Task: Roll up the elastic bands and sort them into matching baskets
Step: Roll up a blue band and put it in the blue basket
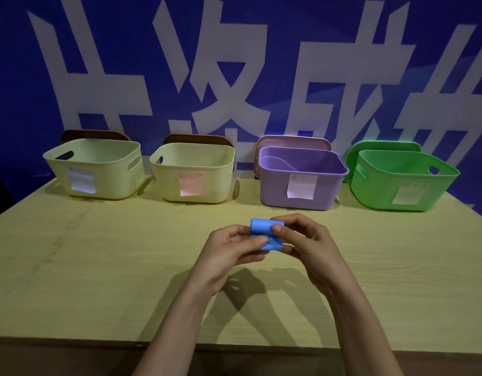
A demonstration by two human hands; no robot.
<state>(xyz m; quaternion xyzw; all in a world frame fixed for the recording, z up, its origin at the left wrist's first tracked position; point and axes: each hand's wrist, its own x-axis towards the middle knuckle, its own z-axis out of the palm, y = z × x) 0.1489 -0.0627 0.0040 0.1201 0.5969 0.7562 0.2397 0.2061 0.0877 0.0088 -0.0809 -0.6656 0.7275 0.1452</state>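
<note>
A blue elastic band, rolled into a short thick roll, is held above the middle of the wooden table. My left hand pinches its lower left side with thumb and fingers. My right hand grips the right end, thumb on top of the roll. Four baskets stand in a row at the back: a pale yellow one with a white label, a second pale yellow one with a pink label, a purple one, and a green one.
Lids lean behind each basket against a blue banner wall with large white characters. A purple band seems to lie inside the purple basket. The table's front edge runs across the bottom of the view.
</note>
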